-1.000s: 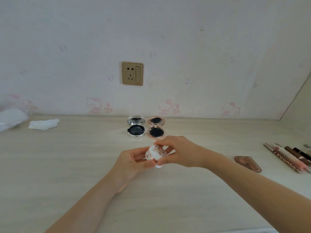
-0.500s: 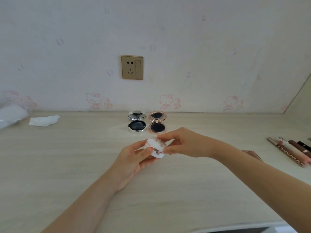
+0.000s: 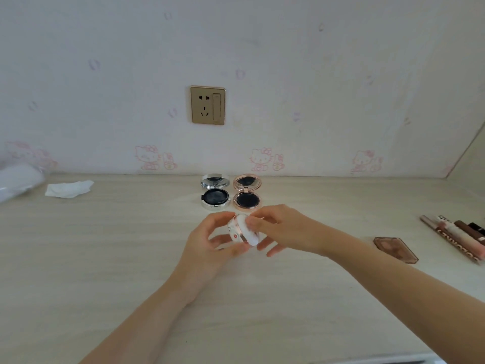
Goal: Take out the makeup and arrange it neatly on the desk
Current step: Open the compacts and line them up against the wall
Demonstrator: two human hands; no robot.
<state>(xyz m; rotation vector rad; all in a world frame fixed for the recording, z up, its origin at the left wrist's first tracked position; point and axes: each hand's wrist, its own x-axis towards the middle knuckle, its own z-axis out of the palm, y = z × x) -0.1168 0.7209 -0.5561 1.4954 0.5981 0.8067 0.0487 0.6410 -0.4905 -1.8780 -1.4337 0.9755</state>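
Above the middle of the desk I hold a small round white compact (image 3: 242, 231) with red print, tilted on edge between both hands. My left hand (image 3: 210, 245) cups it from below and the left. My right hand (image 3: 280, 229) pinches its upper right rim with thumb and fingertips. Just behind stand two open cushion compacts side by side: a silver compact (image 3: 214, 193) and a rose-gold compact (image 3: 247, 193), lids raised, dark pads showing. At the right lie a brown translucent palette (image 3: 395, 249) and a row of several lip tubes (image 3: 458, 239).
The light wood desk (image 3: 105, 258) runs to a wall with a gold socket (image 3: 207, 105). A crumpled white tissue (image 3: 68, 189) lies at the back left, and a white plastic bag (image 3: 18, 181) sits at the far left edge.
Both hands have carried the white compact slightly away from me, toward the two open compacts, and turned it more on edge. The camera has tilted a little.
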